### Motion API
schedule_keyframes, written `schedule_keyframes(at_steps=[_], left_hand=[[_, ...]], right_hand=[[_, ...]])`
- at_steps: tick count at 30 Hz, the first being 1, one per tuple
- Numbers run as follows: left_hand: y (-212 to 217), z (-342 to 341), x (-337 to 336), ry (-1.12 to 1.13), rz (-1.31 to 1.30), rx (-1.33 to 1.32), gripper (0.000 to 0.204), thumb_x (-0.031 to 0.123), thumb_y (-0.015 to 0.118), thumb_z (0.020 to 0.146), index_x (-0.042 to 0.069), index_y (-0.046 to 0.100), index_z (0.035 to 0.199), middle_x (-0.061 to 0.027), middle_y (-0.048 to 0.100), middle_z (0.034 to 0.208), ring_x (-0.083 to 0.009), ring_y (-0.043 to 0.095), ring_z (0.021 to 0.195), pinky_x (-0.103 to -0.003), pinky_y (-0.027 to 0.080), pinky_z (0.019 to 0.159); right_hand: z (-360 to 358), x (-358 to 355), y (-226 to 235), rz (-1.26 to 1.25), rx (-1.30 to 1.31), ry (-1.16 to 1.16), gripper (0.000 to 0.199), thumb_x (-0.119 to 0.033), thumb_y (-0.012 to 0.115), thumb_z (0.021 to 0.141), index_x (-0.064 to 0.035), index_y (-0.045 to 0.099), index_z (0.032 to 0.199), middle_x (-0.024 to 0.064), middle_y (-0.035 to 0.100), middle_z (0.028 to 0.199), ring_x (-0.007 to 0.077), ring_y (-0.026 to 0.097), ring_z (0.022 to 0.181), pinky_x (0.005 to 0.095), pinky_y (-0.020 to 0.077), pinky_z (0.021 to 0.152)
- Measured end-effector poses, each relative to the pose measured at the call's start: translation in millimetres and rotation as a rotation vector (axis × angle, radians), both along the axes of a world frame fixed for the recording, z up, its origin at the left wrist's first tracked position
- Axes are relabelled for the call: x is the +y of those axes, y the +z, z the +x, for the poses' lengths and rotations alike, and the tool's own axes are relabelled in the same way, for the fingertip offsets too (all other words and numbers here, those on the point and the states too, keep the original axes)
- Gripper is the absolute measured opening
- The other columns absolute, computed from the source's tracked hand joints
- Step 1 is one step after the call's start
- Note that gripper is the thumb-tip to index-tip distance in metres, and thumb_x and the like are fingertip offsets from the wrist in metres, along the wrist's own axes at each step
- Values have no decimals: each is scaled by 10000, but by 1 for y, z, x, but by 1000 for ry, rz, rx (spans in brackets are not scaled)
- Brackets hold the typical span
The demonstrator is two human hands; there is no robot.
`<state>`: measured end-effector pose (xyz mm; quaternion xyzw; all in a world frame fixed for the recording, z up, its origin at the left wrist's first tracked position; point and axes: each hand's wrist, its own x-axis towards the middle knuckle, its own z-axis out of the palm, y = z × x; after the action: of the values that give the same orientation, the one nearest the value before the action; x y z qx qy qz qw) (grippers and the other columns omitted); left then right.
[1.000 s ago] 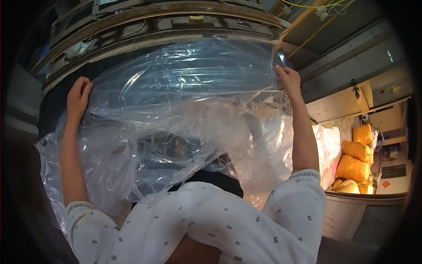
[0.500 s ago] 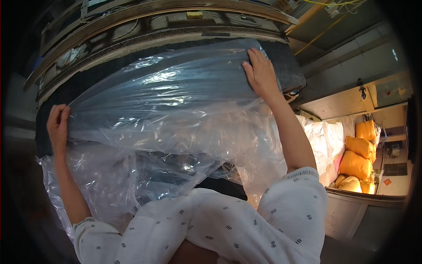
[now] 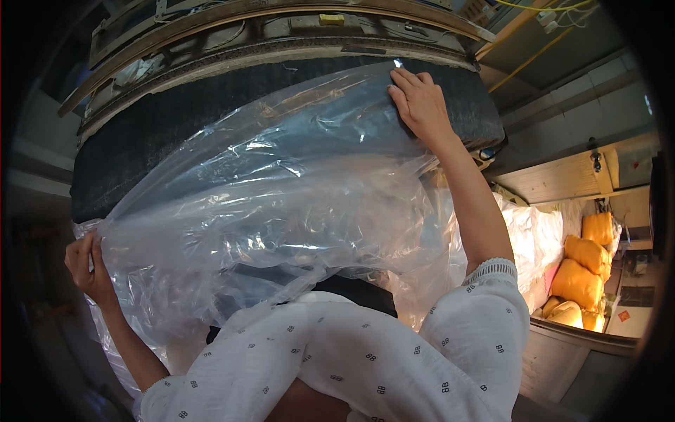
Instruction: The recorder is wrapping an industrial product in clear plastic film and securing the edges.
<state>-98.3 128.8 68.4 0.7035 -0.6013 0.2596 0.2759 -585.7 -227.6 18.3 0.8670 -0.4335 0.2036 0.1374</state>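
A large sheet of clear plastic film (image 3: 302,190), wrinkled and shiny, spreads over a table covered in dark cloth (image 3: 162,130). My left hand (image 3: 90,271) is closed at the left, its thumb and fingers pinching the gathered edge of the film. At the far right, my right hand (image 3: 423,105) lies on the film near its far edge, palm down, fingers bent a little and thumb apart. Between the two hands the film is drawn into long diagonal folds. Its near part lies crumpled against my body.
Behind the table's far edge runs a ledge with a wooden rail (image 3: 281,14) and a yellow block (image 3: 331,20). To the right, orange bundles (image 3: 578,278) are stacked beside a heap of white plastic (image 3: 527,232). Yellow cables (image 3: 531,60) hang at the upper right.
My left hand has moved nearer to me, drawing the film's left edge along and uncovering more dark cloth at the far left. My right hand stays at the far right, its fingers more bent.
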Motion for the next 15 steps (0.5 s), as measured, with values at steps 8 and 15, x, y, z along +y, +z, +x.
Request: schedule_keyframes(at_steps=[8, 15], left_hand=[[-59, -37, 43, 101, 0, 136, 188, -1, 634, 779, 65, 670, 951, -36, 513, 797, -141, 474, 730, -257, 374, 618], [-31, -10, -15, 175, -412, 1171, 171, 228, 509, 907, 82, 587, 954, 8, 535, 917, -77, 465, 739, -209, 358, 582]], right_hand=[[-9, -79, -16, 347, -485, -182, 296, -296, 705, 704, -115, 619, 922, 35, 612, 820, 202, 581, 751, 336, 447, 690], [-14, -99, 26, 766, -1134, 209, 123, -164, 625, 824, -81, 585, 905, 7, 605, 860, 88, 527, 722, 245, 433, 650]])
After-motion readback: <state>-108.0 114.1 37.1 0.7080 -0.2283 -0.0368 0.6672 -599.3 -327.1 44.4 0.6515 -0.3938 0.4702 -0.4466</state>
